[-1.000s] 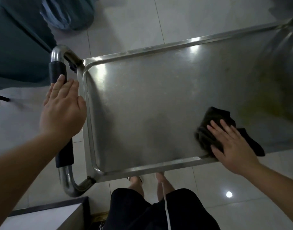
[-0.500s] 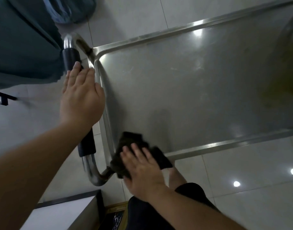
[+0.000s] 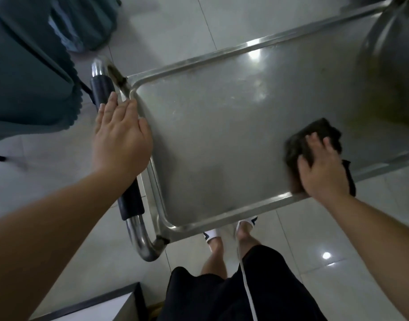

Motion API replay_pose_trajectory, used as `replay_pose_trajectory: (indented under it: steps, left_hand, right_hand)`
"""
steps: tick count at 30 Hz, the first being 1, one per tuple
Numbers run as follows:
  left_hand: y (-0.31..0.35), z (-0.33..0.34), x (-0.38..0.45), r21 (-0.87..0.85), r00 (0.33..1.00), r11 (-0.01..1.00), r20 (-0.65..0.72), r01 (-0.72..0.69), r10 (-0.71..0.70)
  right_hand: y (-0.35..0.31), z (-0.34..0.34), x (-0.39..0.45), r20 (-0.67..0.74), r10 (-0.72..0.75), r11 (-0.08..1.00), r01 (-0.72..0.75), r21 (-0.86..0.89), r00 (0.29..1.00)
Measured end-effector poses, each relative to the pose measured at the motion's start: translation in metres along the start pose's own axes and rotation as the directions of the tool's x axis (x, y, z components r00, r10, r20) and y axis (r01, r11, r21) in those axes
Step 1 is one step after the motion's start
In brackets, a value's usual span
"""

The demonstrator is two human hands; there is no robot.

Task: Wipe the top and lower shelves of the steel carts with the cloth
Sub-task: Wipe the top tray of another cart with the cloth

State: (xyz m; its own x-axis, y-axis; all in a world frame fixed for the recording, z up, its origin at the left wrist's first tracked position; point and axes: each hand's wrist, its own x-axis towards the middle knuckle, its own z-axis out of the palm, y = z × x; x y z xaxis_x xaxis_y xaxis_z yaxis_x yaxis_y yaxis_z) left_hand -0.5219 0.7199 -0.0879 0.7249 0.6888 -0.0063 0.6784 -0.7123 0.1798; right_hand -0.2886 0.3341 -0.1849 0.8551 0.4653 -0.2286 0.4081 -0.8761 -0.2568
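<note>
Two hands working: right hand pressing flat on the dark crumpled cloth at frame right; unwiped flat steel cart top shelf stretching leftward toward the open-palmed left hand.

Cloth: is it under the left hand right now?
No. The dark cloth is pressed flat under the right hand near the shelf's front rim; the left hand rests on the cart handle.

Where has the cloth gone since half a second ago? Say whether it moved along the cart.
Yes. The cloth under the right hand slid right along the top shelf, away from the handle.
</note>
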Motion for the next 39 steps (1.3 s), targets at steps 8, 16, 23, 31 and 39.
replay_pose_trajectory:
  steps: [8,16,23,31,39]
  left_hand:
    - [-0.003,0.005,0.002,-0.013,1.0,1.0,-0.026,0.017,-0.017]
    - [0.001,-0.001,-0.001,-0.022,1.0,1.0,-0.025,-0.004,0.003]
    - [0.002,-0.001,0.0,-0.056,1.0,0.998,-0.027,0.014,-0.015]
    - [0.002,-0.003,0.0,-0.075,1.0,0.997,-0.004,0.019,-0.019]
    - [0.003,-0.006,0.0,-0.08,1.0,0.997,0.019,0.023,-0.022]
  right_hand:
    - [-0.139,0.051,-0.023,-0.095,0.229,0.971,-0.22,0.097,0.969]
    - [-0.279,0.116,-0.129,0.222,-0.672,0.736,0.671,0.088,0.707]
    - [-0.199,0.073,-0.053,0.21,-0.715,0.682,0.731,0.001,0.667]
    - [-0.067,-0.006,0.104,-0.063,0.162,0.987,-0.161,0.023,0.985]
    - [-0.221,0.052,0.03,-0.062,0.034,0.999,-0.032,0.043,0.998]
